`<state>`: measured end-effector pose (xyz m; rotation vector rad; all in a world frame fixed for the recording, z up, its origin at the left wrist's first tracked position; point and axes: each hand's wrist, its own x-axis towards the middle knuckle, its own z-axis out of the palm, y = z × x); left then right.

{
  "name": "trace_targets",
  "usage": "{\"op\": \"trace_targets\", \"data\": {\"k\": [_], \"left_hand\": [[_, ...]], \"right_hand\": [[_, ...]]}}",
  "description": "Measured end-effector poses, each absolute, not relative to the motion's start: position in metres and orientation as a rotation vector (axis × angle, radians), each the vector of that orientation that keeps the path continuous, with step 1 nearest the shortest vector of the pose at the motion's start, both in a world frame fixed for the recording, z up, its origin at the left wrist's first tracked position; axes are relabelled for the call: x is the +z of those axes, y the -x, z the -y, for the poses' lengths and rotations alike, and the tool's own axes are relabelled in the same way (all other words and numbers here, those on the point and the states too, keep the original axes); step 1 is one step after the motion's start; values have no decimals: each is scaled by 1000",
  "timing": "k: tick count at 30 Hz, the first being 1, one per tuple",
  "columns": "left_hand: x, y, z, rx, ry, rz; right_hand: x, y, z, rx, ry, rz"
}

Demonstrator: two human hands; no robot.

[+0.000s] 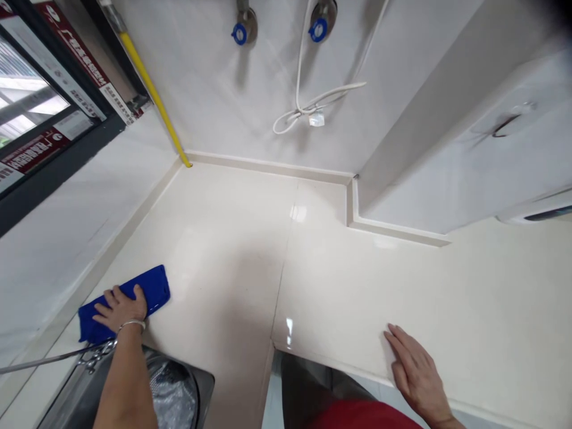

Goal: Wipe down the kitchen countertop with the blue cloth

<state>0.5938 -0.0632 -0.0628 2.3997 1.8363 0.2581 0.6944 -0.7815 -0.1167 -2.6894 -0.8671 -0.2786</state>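
- While the left hand (123, 308), a silver-coloured bracelet (133, 323) at its wrist, lies palm down with spread fingers on a folded, deep-blue cloth (156, 289), its grip is slack: it presses on the cloth from above rather than clenching it.
- That cloth lies flat on a glossy cream countertop (357, 286), at the left, near the low upstand along the wall and just beyond the sink.
- The right hand (417, 372) rests at the front edge of the countertop, fingers extended and together, grasping nothing that shows; it is well apart from the cloth.
- Below the cloth sits a dark metal sink with a rounded corner (206, 381), partly covered by the left forearm; crumpled clear plastic (172, 387) shows inside it.
- Beside the cloth, shiny metal fittings (93, 357) meet a thin grey line (40, 361) running off to the left.
- At the far left corner, a bright-yellow pipe (154, 95) reaches down to the countertop.
- On the pale back wall are two metal valves with blue knobs (240, 34) and a looped white cable (298, 77).
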Motion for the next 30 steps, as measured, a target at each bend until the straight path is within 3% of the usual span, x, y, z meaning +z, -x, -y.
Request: {"op": "trace_targets", "data": {"k": [10, 30], "left_hand": [[-53, -597, 135, 219, -2437, -1778], [-72, -591, 368, 310, -2832, -1431]], "right_hand": [[-110, -695, 778, -275, 2648, 900], [-116, -699, 780, -324, 2468, 997]]}}
